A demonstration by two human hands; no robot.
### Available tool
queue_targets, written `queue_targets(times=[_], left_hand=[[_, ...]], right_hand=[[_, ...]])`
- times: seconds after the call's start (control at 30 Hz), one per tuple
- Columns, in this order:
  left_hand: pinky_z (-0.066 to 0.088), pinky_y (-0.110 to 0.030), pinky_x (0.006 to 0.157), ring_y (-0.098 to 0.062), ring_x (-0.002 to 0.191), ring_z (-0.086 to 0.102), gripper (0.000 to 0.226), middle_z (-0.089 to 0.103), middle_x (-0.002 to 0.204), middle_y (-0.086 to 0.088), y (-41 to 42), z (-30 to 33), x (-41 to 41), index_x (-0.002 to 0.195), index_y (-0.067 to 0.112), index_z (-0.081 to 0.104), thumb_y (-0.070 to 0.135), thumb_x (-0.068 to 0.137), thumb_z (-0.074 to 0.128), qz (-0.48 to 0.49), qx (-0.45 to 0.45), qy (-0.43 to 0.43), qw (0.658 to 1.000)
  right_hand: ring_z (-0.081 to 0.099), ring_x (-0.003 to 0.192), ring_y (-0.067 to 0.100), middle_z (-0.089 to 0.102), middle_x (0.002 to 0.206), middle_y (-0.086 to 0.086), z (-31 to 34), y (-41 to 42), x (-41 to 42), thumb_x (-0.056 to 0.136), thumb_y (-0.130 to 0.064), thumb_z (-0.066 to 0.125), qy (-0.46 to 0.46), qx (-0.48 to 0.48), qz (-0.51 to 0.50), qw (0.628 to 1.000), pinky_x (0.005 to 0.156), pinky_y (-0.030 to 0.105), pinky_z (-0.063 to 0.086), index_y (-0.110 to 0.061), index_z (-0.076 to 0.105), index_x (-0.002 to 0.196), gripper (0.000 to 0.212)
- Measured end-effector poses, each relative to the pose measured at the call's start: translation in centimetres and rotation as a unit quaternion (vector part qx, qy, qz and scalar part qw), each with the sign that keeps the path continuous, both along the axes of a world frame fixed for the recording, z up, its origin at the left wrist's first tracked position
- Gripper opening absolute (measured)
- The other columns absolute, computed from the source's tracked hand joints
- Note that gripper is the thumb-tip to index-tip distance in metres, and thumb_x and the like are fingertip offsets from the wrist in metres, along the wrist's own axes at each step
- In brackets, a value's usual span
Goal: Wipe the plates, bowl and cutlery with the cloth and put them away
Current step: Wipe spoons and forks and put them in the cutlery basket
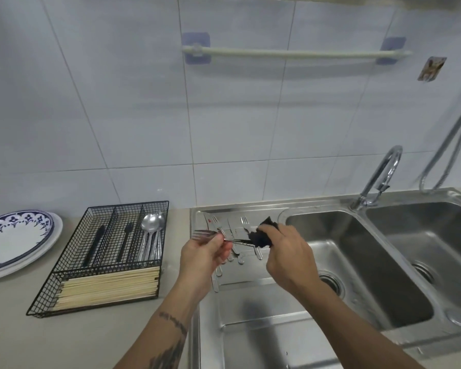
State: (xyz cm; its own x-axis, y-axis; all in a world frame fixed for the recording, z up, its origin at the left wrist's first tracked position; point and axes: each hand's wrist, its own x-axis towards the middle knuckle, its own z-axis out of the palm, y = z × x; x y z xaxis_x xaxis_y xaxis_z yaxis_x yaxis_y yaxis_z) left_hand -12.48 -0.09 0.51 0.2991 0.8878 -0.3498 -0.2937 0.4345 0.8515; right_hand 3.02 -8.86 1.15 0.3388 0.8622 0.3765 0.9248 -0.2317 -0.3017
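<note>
Wire caddy (101, 251) left of drainboard cutlery (237, 235).

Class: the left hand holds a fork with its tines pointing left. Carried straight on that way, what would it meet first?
Probably the wire cutlery basket, near its spoons; the left hand and fork may pass above it, since depth is unclear.

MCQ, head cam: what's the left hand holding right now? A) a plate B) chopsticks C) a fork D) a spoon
C: the left hand pinches a fork, tines pointing left, while the right hand rubs its handle with the dark cloth above the sink drainboard.
</note>
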Motion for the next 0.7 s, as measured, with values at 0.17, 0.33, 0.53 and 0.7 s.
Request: queue_targets(times=[0.17,0.33,0.53,0.7], left_hand=[[0.058,-0.029,0.060,-0.021,0.067,0.072,0.004,0.073,0.079,-0.014,-0.3,-0.4,0.9,0.096,0.001,0.065,0.001,0.093,0.064,-0.022,0.008,0.085,0.996],[0.058,-0.037,0.064,-0.023,0.060,0.068,0.010,0.071,0.070,-0.016,-0.6,0.5,1.1,0.089,0.007,0.063,-0.003,0.087,0.061,0.038,0.089,0.139,0.986],[0.059,-0.034,0.066,-0.021,0.062,0.069,0.016,0.071,0.073,-0.014,0.6,1.1,0.3,0.088,0.009,0.065,-0.005,0.091,0.058,0.044,0.051,0.086,0.994],[0.053,-0.030,0.060,-0.018,0.056,0.069,0.018,0.071,0.067,-0.009,1.1,1.4,0.2,0.086,0.009,0.066,-0.005,0.093,0.057,0.025,0.022,0.061,0.998]], right_hand=[[0.055,0.094,0.026,0.059,0.101,0.004,1.1,1.4,-1.9,0.074,-0.002,0.055,0.069,0.000,-0.031,0.997,0.073,0.035,0.044,-0.023,0.034,0.132,0.065],[0.053,0.106,0.020,0.064,0.112,-0.004,-0.4,1.8,-3.1,0.079,-0.007,0.059,0.017,-0.004,0.010,1.000,0.083,0.025,0.041,-0.019,0.061,0.117,0.040],[0.048,0.120,0.017,0.059,0.125,0.000,-1.7,0.8,-4.8,0.077,-0.002,0.052,0.039,0.066,0.118,0.990,0.106,0.026,0.037,-0.011,0.054,0.131,0.055],[0.038,0.134,0.022,0.051,0.140,0.004,-2.2,0.6,-4.2,0.088,-0.012,0.047,0.006,0.068,0.150,0.986,0.112,0.038,0.033,-0.009,0.045,0.140,0.052]])
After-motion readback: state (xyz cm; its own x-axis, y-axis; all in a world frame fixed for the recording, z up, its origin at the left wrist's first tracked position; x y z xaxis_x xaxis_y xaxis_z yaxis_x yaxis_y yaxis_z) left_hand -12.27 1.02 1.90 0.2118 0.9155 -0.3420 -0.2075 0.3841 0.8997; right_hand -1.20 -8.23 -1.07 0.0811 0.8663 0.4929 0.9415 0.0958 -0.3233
